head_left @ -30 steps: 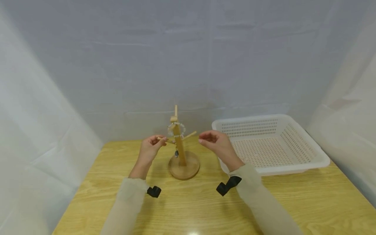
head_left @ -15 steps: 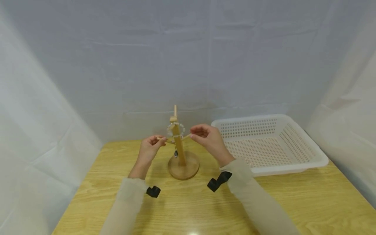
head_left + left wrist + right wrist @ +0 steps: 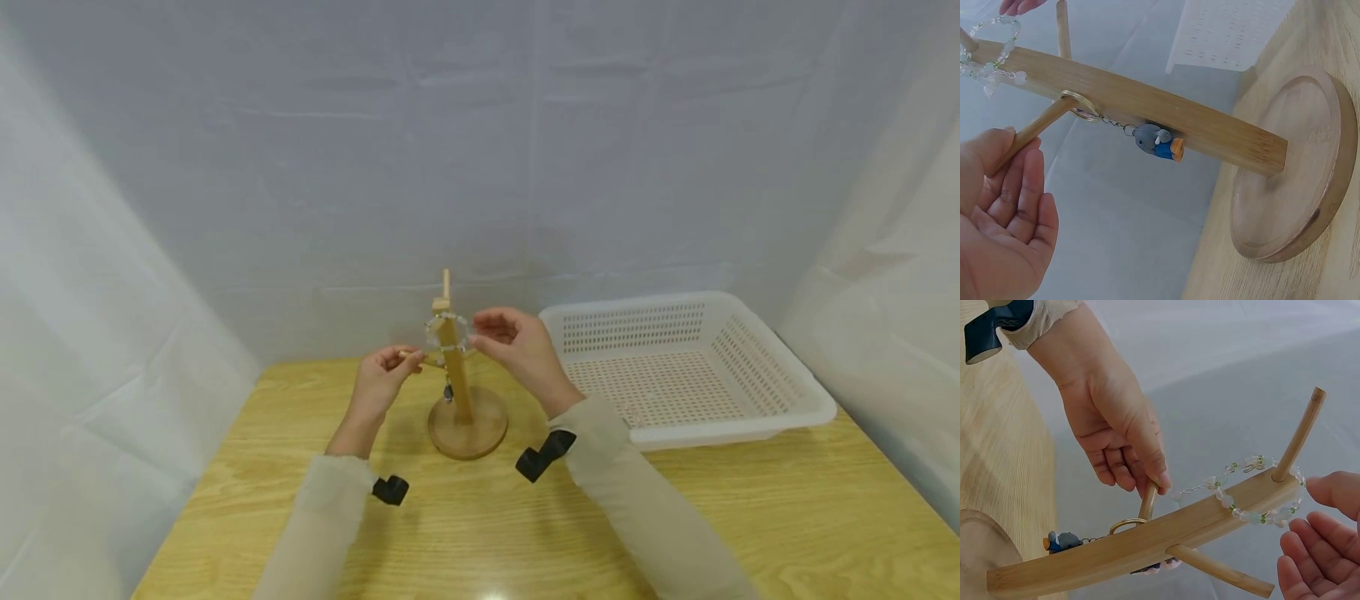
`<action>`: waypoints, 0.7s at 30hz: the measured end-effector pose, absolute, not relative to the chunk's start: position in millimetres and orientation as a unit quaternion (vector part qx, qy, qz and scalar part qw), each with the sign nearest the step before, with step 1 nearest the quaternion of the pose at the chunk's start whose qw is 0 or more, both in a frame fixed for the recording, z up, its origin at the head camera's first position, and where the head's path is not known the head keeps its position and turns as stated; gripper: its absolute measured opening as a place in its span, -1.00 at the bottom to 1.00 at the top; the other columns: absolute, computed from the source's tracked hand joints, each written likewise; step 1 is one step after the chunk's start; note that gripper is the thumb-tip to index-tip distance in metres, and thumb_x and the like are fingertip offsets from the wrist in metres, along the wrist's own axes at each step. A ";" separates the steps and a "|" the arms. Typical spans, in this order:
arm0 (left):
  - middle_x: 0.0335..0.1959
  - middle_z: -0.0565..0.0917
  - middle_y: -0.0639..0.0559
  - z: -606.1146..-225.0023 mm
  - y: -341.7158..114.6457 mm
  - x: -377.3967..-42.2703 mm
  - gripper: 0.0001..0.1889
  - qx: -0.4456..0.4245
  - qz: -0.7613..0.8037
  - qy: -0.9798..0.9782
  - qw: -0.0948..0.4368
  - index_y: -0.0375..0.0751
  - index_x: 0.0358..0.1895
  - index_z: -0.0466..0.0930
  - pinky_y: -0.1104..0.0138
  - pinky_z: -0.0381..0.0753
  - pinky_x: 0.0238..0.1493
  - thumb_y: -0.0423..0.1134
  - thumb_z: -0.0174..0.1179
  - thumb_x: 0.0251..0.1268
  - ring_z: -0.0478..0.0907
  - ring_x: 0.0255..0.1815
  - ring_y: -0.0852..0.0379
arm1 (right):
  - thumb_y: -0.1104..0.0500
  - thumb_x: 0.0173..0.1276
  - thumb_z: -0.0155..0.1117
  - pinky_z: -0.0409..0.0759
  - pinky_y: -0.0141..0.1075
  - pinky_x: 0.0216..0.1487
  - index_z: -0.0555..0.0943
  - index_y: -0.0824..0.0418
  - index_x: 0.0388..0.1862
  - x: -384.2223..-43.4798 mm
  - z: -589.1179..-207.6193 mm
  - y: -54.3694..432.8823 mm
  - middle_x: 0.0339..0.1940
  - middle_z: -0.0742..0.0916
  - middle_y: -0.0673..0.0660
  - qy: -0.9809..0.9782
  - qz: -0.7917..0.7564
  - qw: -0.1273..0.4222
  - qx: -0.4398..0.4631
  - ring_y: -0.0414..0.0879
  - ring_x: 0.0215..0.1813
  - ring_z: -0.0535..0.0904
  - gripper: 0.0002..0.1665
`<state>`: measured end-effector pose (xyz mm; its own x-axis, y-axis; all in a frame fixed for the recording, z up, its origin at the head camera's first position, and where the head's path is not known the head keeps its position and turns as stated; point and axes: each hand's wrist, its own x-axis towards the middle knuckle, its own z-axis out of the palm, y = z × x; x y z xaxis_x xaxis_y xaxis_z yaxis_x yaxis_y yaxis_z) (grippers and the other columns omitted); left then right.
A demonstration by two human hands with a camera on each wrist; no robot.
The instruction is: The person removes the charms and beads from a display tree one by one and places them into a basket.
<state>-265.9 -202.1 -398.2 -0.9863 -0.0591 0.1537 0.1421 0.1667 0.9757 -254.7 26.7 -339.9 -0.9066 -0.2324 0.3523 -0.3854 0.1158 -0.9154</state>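
A wooden stand (image 3: 457, 375) with pegs and a round base is upright on the table. My left hand (image 3: 381, 381) pinches the end of its left peg (image 3: 1041, 128). On that peg hangs a keychain (image 3: 1159, 141) with a gold ring and a small grey, blue and orange figurine. A beaded bracelet (image 3: 1244, 516), pale with green beads, hangs from an upper peg (image 3: 1300, 434). Beside it is my right hand (image 3: 517, 346), thumb tip right at the bracelet's edge and fingers loosely bent, spread from the thumb. Part of a dark item (image 3: 1154, 567) shows behind the post.
A white perforated basket (image 3: 750, 429) stands on the right of the wooden table (image 3: 465, 517). Pale sheets (image 3: 480, 167) hang behind and at both sides. Another bare peg (image 3: 1222, 572) sticks out from the post near my right hand.
My right hand has moved left, past the right peg and up to the bracelet. The left hand keeps its pinch on the left peg, and the stand has barely shifted.
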 end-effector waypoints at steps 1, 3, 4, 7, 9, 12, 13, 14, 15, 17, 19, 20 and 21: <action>-0.52 0.65 0.25 -398.4 -202.1 -265.9 -0.80 -0.029 -0.645 -0.760 0.079 -0.30 -0.23 0.62 0.46 0.53 -0.08 -0.20 0.24 0.27 0.60 -0.33 0.13 | 0.23 0.24 0.35 0.59 -0.26 -0.06 0.60 0.29 0.00 -255.4 -340.0 25.9 -0.09 0.69 0.20 -0.746 0.630 0.063 0.208 -0.02 -0.09 0.61 -0.65; -0.52 0.66 0.25 -398.6 -201.7 -265.9 -0.82 -0.030 -0.646 -0.758 0.080 -0.30 -0.24 0.62 0.46 0.53 -0.09 -0.21 0.24 0.26 0.60 -0.35 0.16 | 0.24 0.24 0.35 0.60 -0.26 -0.07 0.60 0.30 -0.01 -256.3 -339.7 24.7 -0.10 0.69 0.20 -0.750 0.625 0.066 0.208 -0.02 -0.10 0.61 -0.66; -0.51 0.66 0.25 -398.5 -201.5 -265.9 -0.82 -0.031 -0.647 -0.758 0.081 -0.30 -0.24 0.62 0.47 0.54 -0.09 -0.22 0.24 0.26 0.60 -0.36 0.18 | 0.24 0.24 0.34 0.60 -0.26 -0.08 0.60 0.31 -0.01 -256.7 -339.6 24.3 -0.11 0.69 0.20 -0.752 0.622 0.067 0.208 -0.01 -0.11 0.61 -0.66; -0.51 0.66 0.26 -397.2 -201.3 -265.6 -0.81 -0.030 -0.646 -0.759 0.080 -0.31 -0.23 0.62 0.47 0.54 -0.10 -0.22 0.24 0.27 0.60 -0.36 0.18 | 0.23 0.25 0.34 0.60 -0.27 -0.08 0.60 0.33 -0.01 -258.0 -339.3 22.8 -0.12 0.69 0.19 -0.760 0.612 0.071 0.208 -0.02 -0.12 0.62 -0.65; -0.51 0.66 0.25 -396.6 -200.9 -265.7 -0.80 -0.029 -0.646 -0.759 0.080 -0.34 -0.22 0.61 0.47 0.54 -0.10 -0.23 0.24 0.27 0.61 -0.33 0.12 | 0.22 0.25 0.34 0.60 -0.27 -0.08 0.59 0.34 -0.01 -258.9 -339.1 22.2 -0.12 0.69 0.19 -0.765 0.605 0.076 0.208 -0.02 -0.12 0.62 -0.65; -0.51 0.66 0.24 -396.0 -200.8 -265.9 -0.78 -0.027 -0.645 -0.759 0.082 -0.39 -0.20 0.60 0.47 0.54 -0.10 -0.25 0.23 0.27 0.62 -0.32 0.07 | 0.22 0.25 0.34 0.61 -0.27 -0.06 0.60 0.34 -0.01 -260.1 -338.7 20.8 -0.12 0.70 0.20 -0.769 0.597 0.081 0.211 -0.01 -0.11 0.63 -0.65; -0.51 0.66 0.23 -396.0 -200.9 -266.0 -0.77 -0.027 -0.645 -0.759 0.082 -0.40 -0.20 0.60 0.47 0.53 -0.10 -0.25 0.23 0.27 0.62 -0.32 0.08 | 0.22 0.25 0.34 0.61 -0.28 -0.06 0.60 0.34 -0.01 -260.5 -338.6 20.3 -0.12 0.70 0.20 -0.770 0.596 0.081 0.212 -0.01 -0.11 0.64 -0.65; -0.51 0.66 0.23 -395.9 -200.9 -265.7 -0.78 -0.026 -0.647 -0.758 0.081 -0.40 -0.20 0.60 0.47 0.53 -0.10 -0.25 0.23 0.27 0.62 -0.33 0.09 | 0.23 0.25 0.34 0.61 -0.29 -0.06 0.60 0.33 -0.02 -260.9 -338.6 19.8 -0.13 0.70 0.19 -0.771 0.595 0.082 0.211 -0.02 -0.11 0.64 -0.67; -0.52 0.66 0.23 -396.0 -200.9 -265.7 -0.77 -0.027 -0.647 -0.758 0.080 -0.40 -0.21 0.60 0.48 0.53 -0.10 -0.25 0.23 0.27 0.61 -0.34 0.13 | 0.23 0.25 0.34 0.61 -0.30 -0.06 0.61 0.32 -0.03 -261.3 -338.6 19.3 -0.13 0.70 0.19 -0.772 0.595 0.081 0.210 -0.03 -0.12 0.64 -0.68; -0.52 0.65 0.24 -396.2 -200.9 -265.3 -0.78 -0.027 -0.648 -0.757 0.078 -0.39 -0.22 0.60 0.48 0.53 -0.10 -0.24 0.23 0.27 0.61 -0.37 0.19 | 0.23 0.25 0.34 0.61 -0.31 -0.08 0.62 0.31 -0.05 -261.9 -338.4 18.5 -0.14 0.71 0.18 -0.774 0.593 0.080 0.207 -0.03 -0.13 0.65 -0.70; -0.52 0.65 0.26 -396.4 -201.0 -265.1 -0.79 -0.025 -0.648 -0.757 0.076 -0.36 -0.23 0.61 0.48 0.53 -0.10 -0.22 0.24 0.26 0.59 -0.39 0.23 | 0.24 0.25 0.34 0.61 -0.31 -0.09 0.62 0.31 -0.06 -262.8 -338.4 17.4 -0.15 0.71 0.20 -0.777 0.589 0.078 0.208 -0.03 -0.15 0.65 -0.71; -0.52 0.65 0.26 -396.6 -201.1 -265.0 -0.79 -0.025 -0.649 -0.757 0.077 -0.34 -0.23 0.61 0.47 0.54 -0.10 -0.22 0.24 0.26 0.60 -0.38 0.22 | 0.24 0.25 0.34 0.61 -0.31 -0.10 0.63 0.32 -0.06 -263.2 -338.1 16.8 -0.16 0.71 0.21 -0.778 0.587 0.078 0.208 -0.03 -0.16 0.65 -0.71; -0.52 0.65 0.26 -396.9 -201.4 -265.1 -0.79 -0.026 -0.648 -0.757 0.077 -0.34 -0.23 0.61 0.47 0.53 -0.10 -0.21 0.24 0.26 0.60 -0.38 0.22 | 0.25 0.25 0.34 0.62 -0.30 -0.10 0.63 0.32 -0.07 -263.7 -337.9 16.1 -0.16 0.71 0.23 -0.780 0.585 0.076 0.209 -0.03 -0.16 0.66 -0.72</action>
